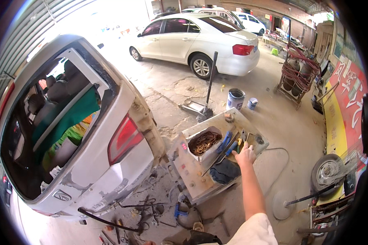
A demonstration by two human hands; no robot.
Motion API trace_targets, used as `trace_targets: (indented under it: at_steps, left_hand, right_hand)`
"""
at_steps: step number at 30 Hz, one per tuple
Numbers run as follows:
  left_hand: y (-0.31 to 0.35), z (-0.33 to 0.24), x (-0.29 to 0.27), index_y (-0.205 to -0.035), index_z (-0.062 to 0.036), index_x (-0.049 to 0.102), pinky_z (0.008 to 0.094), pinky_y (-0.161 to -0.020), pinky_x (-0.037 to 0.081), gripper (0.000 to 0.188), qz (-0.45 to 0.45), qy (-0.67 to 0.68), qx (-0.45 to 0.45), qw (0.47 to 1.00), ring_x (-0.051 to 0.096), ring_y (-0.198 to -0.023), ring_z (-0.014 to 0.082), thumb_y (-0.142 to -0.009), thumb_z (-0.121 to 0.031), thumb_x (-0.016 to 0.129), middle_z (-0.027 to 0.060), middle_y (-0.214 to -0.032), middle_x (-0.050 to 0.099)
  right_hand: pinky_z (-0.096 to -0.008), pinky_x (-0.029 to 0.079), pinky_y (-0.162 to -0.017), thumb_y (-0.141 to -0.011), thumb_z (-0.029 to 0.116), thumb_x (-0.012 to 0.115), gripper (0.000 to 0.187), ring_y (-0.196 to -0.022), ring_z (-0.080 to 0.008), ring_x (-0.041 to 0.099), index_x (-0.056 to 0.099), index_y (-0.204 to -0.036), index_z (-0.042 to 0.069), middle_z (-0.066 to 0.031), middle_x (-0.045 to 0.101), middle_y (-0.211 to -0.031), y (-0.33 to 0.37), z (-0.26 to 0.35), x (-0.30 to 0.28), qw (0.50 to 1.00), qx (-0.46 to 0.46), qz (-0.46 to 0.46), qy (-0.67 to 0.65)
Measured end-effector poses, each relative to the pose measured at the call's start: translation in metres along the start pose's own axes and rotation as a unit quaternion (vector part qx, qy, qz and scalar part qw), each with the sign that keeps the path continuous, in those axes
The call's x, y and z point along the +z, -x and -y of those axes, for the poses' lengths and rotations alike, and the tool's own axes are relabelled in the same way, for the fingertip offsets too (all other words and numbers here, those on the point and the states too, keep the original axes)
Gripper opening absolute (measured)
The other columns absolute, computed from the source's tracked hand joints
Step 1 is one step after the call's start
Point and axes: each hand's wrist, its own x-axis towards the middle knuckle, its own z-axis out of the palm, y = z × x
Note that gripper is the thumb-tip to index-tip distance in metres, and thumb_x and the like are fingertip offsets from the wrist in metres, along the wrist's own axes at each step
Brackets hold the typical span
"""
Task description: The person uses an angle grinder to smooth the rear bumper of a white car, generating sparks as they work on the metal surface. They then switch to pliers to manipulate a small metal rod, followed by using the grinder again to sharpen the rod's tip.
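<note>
My right hand (245, 155) reaches over the right side of a dusty metal worktop (184, 173), thumb and forefinger apart. Its fingertips are at a cluster of hand tools; no lifted object shows in it. Just left of the hand lies a tool with a blue handle (232, 148), and pliers (243, 135) sit beyond the fingertips. A dark cloth (225, 171) is near my wrist. Further left on the worktop stands a white tray (189, 148) full of rusty metal pieces (205, 143). My left hand is not in view.
A silver vehicle (90, 175) with bare, damaged rear bodywork stands left. Beyond the worktop are a floor jack (198, 109), a paint bucket (235, 99) and a white car (196, 38). Tools and a blue clamp-like tool (180, 210) litter the near floor. A wheel (327, 171) leans right.
</note>
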Motion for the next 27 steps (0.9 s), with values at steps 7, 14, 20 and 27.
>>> trace_targets:
  at_steps: [7, 14, 20, 27]
  left_hand:
    - [0.000, 0.018, -0.002, -0.076, -0.0113, 0.046, 0.0222, -0.045, 0.023, 0.026, 0.034, 0.035, -0.001, 0.999, 0.026, -0.049, 0.0061, -0.099, -0.024, 0.043, -0.0053, -0.059, 0.030]
    - [0.007, 0.031, 0.010, -0.074, -0.0116, 0.044, 0.0242, -0.045, 0.024, 0.029, 0.035, 0.079, -0.007, 0.996, 0.027, -0.048, 0.0082, -0.099, -0.024, 0.038, -0.0038, -0.057, 0.032]
    - [-0.029, 0.059, -0.021, -0.081, -0.0073, 0.052, 0.0240, -0.046, 0.031, 0.027, 0.072, -0.022, 0.056, 0.996, 0.038, -0.051, 0.0073, -0.096, -0.029, 0.045, -0.0014, -0.062, 0.044]
    - [-0.010, 0.012, 0.048, -0.077, -0.0042, 0.059, 0.0214, -0.049, 0.031, 0.020, -0.004, -0.158, 0.284, 0.946, 0.041, -0.054, 0.0042, -0.090, -0.019, 0.060, -0.0051, -0.061, 0.047]
  right_hand:
    - [-0.0359, 0.053, -0.081, -0.074, 0.042, 0.066, 0.057, -0.097, -0.0276, 0.065, 0.054, -0.111, 0.000, -0.0187, 0.065, -0.103, -0.042, -0.005, 0.015, 0.991, 0.014, 0.133, 0.015]
    - [-0.0367, 0.053, -0.065, -0.082, 0.027, 0.054, 0.030, -0.073, -0.0207, 0.062, 0.056, -0.096, 0.001, -0.0129, 0.062, -0.087, -0.051, -0.057, 0.007, 0.675, 0.154, 0.274, -0.667]
    - [-0.0353, 0.050, -0.070, -0.090, 0.027, 0.052, 0.029, -0.075, -0.0186, 0.060, 0.057, -0.105, 0.002, -0.0069, 0.059, -0.080, 0.115, 0.000, -0.093, 0.537, 0.043, 0.301, -0.787]
    - [-0.0347, 0.050, -0.068, -0.096, 0.031, 0.050, 0.036, -0.076, -0.0207, 0.060, 0.055, -0.116, 0.001, -0.0064, 0.055, -0.078, 0.253, 0.029, -0.085, 0.451, 0.038, 0.497, -0.741]
